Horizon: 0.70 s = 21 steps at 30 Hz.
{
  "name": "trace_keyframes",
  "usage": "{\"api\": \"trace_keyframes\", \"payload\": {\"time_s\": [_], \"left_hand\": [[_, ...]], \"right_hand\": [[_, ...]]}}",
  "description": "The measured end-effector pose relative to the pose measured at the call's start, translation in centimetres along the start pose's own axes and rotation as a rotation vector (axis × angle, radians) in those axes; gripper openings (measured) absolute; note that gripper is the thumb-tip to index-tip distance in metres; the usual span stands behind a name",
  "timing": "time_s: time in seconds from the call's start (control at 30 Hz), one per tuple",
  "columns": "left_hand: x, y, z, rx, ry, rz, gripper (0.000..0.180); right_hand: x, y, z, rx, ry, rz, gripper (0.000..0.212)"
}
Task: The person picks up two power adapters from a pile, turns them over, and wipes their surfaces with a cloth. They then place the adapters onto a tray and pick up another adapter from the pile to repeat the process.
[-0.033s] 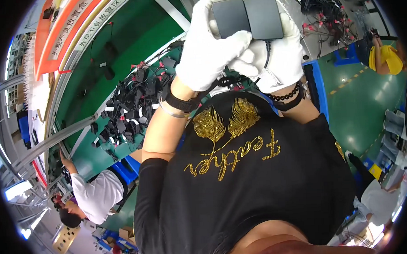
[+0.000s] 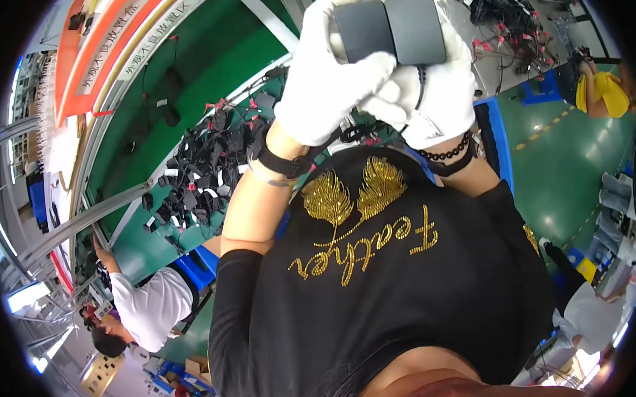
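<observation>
Two flat black rectangular plastic adapter blocks sit side by side, edges touching, held up near the top of my view. Left block is pinched in my white-gloved left hand, fingers curled shut around its lower edge. Right block rests in my white-gloved right hand, fingers closed under it, with a thin black cord running down from it across the glove. Below lies a green work table with a heap of black cabled adapters. Risks as I judge them: cotton gloves look slick, so either block could slip and fall into that heap; the cord could snag between my fingers and tug the right block askew.
</observation>
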<state>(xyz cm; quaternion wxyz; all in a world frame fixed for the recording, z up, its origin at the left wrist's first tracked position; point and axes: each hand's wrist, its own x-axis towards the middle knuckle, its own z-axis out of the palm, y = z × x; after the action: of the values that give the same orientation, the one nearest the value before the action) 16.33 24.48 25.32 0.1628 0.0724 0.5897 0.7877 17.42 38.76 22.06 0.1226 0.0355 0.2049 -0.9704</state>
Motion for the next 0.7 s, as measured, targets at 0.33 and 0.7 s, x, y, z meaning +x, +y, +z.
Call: {"api": "trace_keyframes", "payload": {"time_s": [0.33, 0.7], "left_hand": [[1.0, -2.4, -1.5, 0.152, -0.047, 0.29, 0.062], [2.0, -3.1, -0.2, 0.449, 0.164, 0.44, 0.023]], "right_hand": [[-0.7, 0.2, 0.6, -0.028, 0.019, -0.028, 0.038], [-1.4, 0.7, -0.4, 0.238, -0.182, 0.173, 0.026]]}}
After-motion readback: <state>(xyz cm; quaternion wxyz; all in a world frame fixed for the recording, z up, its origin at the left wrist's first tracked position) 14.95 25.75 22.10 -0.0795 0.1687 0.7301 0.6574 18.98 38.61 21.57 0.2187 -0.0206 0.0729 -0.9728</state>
